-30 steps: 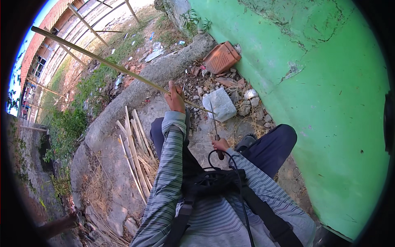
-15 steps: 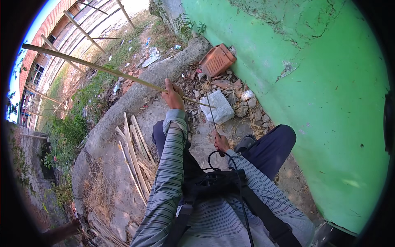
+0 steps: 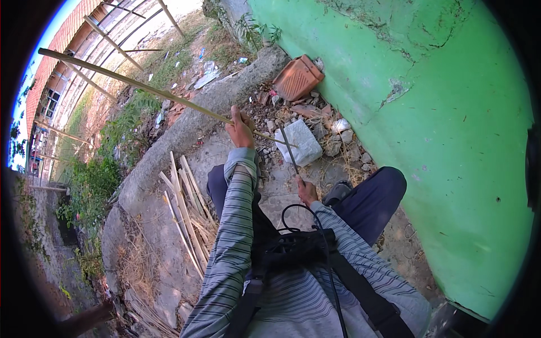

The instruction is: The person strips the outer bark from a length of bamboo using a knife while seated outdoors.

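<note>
My left hand (image 3: 240, 129) is closed around a long pale bamboo strip (image 3: 143, 87). Its long end reaches up to the far left, while the thin short end lies over a white block (image 3: 301, 142) on the ground. Lower right of that block, my right hand (image 3: 306, 190) grips a long, dark, narrow-bladed knife (image 3: 288, 147). The blade points up and away from me and crosses the bamboo's thin end above the block; whether they touch I cannot tell. My fingers hide most of the knife's handle.
Split bamboo strips (image 3: 183, 208) lie on the ground left of my legs. A green wall (image 3: 439, 152) rises at the right. Beyond the block are rubble (image 3: 333, 147) and orange roof tiles (image 3: 298, 79). A low concrete kerb (image 3: 186, 127) curves along the left. A black cable (image 3: 324, 231) hangs at my chest.
The knife's blade has turned and now shows broader. My right hand has shifted slightly right. The bamboo's far end has risen a little and moved right; both hands keep their hold.
</note>
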The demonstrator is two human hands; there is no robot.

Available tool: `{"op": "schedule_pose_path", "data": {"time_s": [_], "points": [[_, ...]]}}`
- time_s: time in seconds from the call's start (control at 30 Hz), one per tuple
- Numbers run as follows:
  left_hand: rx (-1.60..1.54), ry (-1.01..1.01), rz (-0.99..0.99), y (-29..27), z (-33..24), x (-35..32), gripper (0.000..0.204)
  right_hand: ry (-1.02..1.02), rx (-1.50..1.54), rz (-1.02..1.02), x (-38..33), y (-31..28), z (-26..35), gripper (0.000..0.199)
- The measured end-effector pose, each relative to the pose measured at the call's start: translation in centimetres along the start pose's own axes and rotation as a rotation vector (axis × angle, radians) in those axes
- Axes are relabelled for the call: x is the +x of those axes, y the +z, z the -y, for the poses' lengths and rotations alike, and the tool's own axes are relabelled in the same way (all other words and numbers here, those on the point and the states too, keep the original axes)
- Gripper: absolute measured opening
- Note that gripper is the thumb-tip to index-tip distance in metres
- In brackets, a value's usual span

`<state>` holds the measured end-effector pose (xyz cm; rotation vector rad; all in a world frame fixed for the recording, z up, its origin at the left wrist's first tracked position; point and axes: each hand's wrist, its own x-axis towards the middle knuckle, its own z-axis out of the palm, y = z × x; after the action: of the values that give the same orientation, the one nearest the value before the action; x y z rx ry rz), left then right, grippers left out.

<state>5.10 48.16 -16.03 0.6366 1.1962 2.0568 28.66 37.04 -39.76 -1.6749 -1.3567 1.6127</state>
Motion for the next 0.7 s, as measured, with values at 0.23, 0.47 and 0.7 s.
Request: {"op": "schedule_pose_path", "data": {"time_s": [0.23,0.47,0.7], "points": [[-0.003,0.000,-0.064,-1.4,-0.4,-0.3,0.052,0.382,0.143,-0.009,-0.2,0.4,-1.5,0.073],[-0.061,0.086,-0.202,-1.8,-3.2,0.5,0.053,0.343,0.267,0.132,-0.1,0.5,-0.5,0.068],[0.053,0.051,-0.086,-2.1,-1.5,-0.4,0.056,0.353,0.108,0.182,-0.3,0.6,-0.4,0.069]]}}
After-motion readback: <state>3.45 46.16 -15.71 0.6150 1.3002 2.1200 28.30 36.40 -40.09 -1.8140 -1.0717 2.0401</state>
